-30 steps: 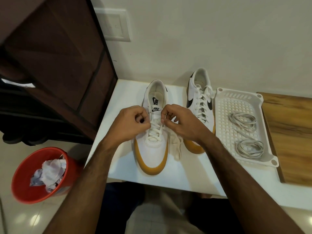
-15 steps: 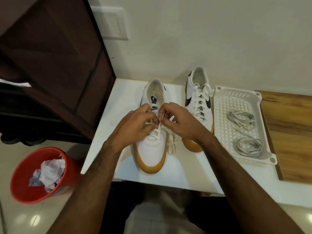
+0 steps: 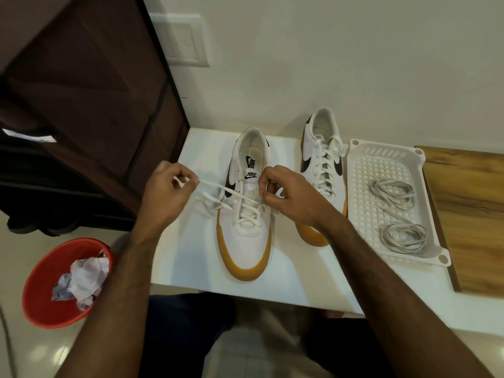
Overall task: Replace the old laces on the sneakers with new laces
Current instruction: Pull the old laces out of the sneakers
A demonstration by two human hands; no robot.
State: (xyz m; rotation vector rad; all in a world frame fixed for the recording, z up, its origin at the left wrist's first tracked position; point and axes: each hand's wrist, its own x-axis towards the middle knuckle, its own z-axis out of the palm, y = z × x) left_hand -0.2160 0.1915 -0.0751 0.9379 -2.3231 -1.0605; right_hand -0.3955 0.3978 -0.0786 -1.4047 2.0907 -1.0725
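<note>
White old lace [image 3: 218, 190] of the near sneaker [image 3: 246, 208] at centre is half undone: my left hand [image 3: 166, 192] pinches its freed end out toward nine o'clock, my right hand [image 3: 283, 195] pinches it at the eyelets. The second sneaker [image 3: 323, 170] at two o'clock remains laced; new laces [image 3: 398, 214] wait in the tray [image 3: 387, 156] at three o'clock.

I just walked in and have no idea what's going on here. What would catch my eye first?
Two hands at the near sneaker in the middle of the white table: the left hand pulls its white lace out sideways, the right hand pinches the lace at the eyelets. To the right, a white tray holds two coiled laces.
</note>
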